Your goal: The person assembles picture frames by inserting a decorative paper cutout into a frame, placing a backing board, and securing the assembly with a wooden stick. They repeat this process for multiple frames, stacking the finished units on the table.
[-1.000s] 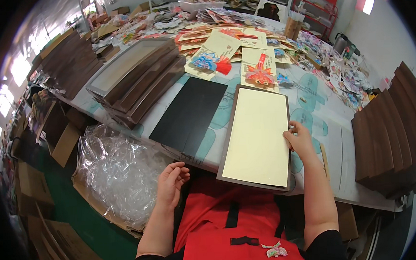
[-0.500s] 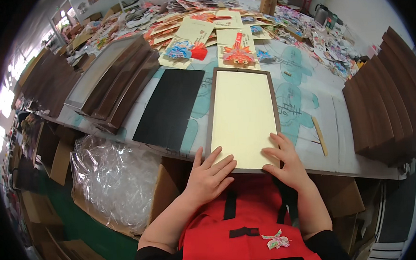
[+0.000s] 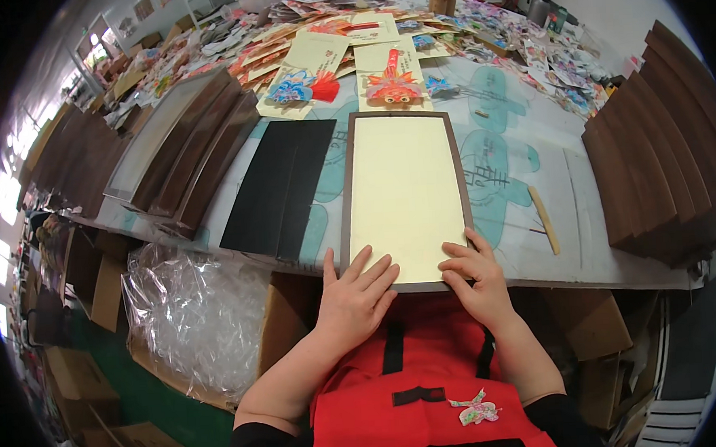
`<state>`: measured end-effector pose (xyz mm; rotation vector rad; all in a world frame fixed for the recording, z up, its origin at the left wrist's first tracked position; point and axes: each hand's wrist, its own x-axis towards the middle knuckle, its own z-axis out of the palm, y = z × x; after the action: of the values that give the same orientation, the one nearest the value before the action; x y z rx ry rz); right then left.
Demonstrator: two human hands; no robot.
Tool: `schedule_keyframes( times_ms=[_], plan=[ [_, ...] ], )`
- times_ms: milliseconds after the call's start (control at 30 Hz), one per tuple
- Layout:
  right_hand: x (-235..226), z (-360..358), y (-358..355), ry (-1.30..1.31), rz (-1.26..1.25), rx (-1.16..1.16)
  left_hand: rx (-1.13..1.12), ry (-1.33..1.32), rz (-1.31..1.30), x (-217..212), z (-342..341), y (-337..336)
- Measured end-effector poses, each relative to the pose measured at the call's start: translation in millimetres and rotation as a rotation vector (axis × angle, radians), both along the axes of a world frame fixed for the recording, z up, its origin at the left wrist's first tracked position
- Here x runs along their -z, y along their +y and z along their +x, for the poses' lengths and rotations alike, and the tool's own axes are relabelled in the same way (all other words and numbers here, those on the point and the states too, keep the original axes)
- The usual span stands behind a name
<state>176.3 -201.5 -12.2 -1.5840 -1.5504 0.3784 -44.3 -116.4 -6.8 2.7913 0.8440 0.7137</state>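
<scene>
A dark brown rectangular frame (image 3: 467, 181) with a cream panel (image 3: 409, 188) inside it lies before me at the table's near edge. Across its lower left corner, my left hand (image 3: 353, 292) rests open, fingers spread over the frame's border and the panel. My right hand (image 3: 478, 278) is at the lower right corner, its fingers apart and slightly bent, fingertips touching the panel and the right border. Left of the frame lies a flat black board (image 3: 279, 187). Just beyond its top edge are cream cards with an orange fish ornament (image 3: 393, 88) and a blue ornament with a red tassel (image 3: 298, 89).
Brown frames (image 3: 200, 151) stand stacked at the left, and more brown frames (image 3: 654, 151) at the right. A thin wooden stick (image 3: 544, 219) lies right of my frame. Below the table's left edge is a carton of clear plastic wrap (image 3: 197, 321). Colourful pieces (image 3: 518, 37) cover the far table.
The view has shifted slightly, so the table's things sit a little further left. Both hands stay on the frame's lower corners; little else differs.
</scene>
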Motion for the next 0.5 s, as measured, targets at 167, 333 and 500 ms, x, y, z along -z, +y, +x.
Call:
schedule_keyframes(
  times_ms=[167, 333, 500],
  plan=[
    [1, 16, -7, 0.127, 0.018, -0.051, 0.004, -0.013, -0.036, 2, 1, 0],
    [2, 18, -6, 0.152, 0.032, -0.025, 0.039, -0.082, -0.045, -12, 20, -2],
    [3, 15, -6, 0.158, 0.041, -0.023, 0.171, -0.147, -0.127, -11, 46, 6]
  ],
)
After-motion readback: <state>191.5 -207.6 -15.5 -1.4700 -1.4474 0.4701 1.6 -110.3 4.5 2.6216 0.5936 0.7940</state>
